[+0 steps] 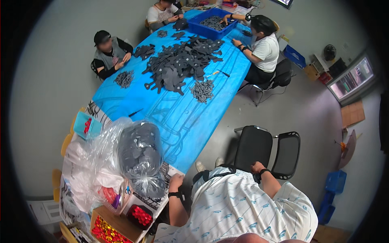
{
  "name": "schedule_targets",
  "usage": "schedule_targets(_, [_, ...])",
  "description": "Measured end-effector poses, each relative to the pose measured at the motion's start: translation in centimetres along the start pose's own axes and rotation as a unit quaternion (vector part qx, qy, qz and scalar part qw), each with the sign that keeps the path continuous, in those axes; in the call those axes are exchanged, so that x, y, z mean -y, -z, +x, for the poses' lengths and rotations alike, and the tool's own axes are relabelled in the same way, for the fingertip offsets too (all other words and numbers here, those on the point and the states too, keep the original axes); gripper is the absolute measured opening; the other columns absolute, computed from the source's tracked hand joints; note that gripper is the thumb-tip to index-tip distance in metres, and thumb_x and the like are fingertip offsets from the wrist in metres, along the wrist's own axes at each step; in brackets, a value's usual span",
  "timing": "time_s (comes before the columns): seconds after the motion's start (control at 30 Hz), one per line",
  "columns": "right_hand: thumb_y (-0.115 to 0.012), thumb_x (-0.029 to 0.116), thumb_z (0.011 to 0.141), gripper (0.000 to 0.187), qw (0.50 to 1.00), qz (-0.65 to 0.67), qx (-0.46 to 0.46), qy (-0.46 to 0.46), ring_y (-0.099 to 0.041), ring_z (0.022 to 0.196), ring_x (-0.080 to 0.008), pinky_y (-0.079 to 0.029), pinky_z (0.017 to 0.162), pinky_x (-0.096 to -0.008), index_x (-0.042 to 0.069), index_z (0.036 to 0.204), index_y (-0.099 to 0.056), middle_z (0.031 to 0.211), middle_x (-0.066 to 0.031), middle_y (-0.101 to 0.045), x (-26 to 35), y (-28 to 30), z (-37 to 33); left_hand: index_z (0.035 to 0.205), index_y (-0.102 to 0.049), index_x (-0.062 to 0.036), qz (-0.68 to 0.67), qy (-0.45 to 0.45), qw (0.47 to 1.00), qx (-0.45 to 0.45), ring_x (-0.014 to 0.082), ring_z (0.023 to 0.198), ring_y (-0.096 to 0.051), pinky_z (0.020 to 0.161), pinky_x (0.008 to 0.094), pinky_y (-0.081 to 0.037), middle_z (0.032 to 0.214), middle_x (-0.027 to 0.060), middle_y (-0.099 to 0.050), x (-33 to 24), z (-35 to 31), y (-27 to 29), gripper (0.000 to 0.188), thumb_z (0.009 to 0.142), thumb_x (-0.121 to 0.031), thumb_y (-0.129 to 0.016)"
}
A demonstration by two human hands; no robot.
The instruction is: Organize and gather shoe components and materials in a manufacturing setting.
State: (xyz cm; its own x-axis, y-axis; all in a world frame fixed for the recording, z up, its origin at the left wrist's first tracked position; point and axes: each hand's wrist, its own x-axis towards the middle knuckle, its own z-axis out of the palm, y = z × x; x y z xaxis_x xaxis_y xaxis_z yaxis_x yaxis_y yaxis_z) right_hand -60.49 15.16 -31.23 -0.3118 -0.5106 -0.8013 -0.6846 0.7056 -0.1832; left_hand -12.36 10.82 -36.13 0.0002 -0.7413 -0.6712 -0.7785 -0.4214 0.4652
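My left hand (176,182) is at the near corner of the blue-covered table (194,133), beside a clear plastic bag (142,146) packed with dark grey pieces. Its fingers are too small and partly hidden to read. Out to the right, my right hand (257,167) is low by the front of a black chair (255,148), fingers curled in. Whether it holds anything or touches the chair is hidden. Both wrists wear black bands. On the table lies a big heap of flat dark grey pieces (174,65), with a pile of small grey parts (202,90) nearer me.
Three people sit around the far end, near a blue bin (212,24) of grey parts. To the left stand a teal basket (87,125), a black tray of red pieces (139,216) and a cardboard box (107,227) of red and gold pieces. Blue crates (335,182) line the right wall.
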Motion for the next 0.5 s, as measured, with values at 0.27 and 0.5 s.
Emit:
schedule_targets(0.27, [-0.050, 0.017, 0.076, 0.031, 0.997, 0.063, -0.037, 0.009, -0.061, 0.082, -0.0285, -0.047, 0.074, -0.0345, -0.003, 0.096, -0.062, 0.091, -0.0174, -0.063, -1.2, -0.7, -0.6, 0.098, -0.058, 0.0003, 0.108, 0.010, 0.989, -0.098, 0.0384, 0.100, -0.051, 0.084, 0.0444, -0.043, 0.106, 0.0222, -0.055, -7.2, 3.4, 3.5, 0.043, 0.075, -0.035, -0.057])
schedule_targets(0.5, [-0.051, 0.021, 0.071, 0.027, 0.998, 0.036, -0.041, 0.011, -0.061, 0.080, -0.0279, -0.047, 0.073, -0.0341, 0.001, 0.082, -0.066, 0.081, -0.0157, -0.065, -4.0, -1.4, 2.9, 0.096, -0.060, 0.0054, 0.096, 0.044, 0.993, -0.058, 0.0376, 0.102, -0.053, 0.087, 0.0407, -0.043, 0.106, 0.0273, -0.055, -5.4, 5.3, -1.4, 0.052, 0.063, -0.036, -0.063])
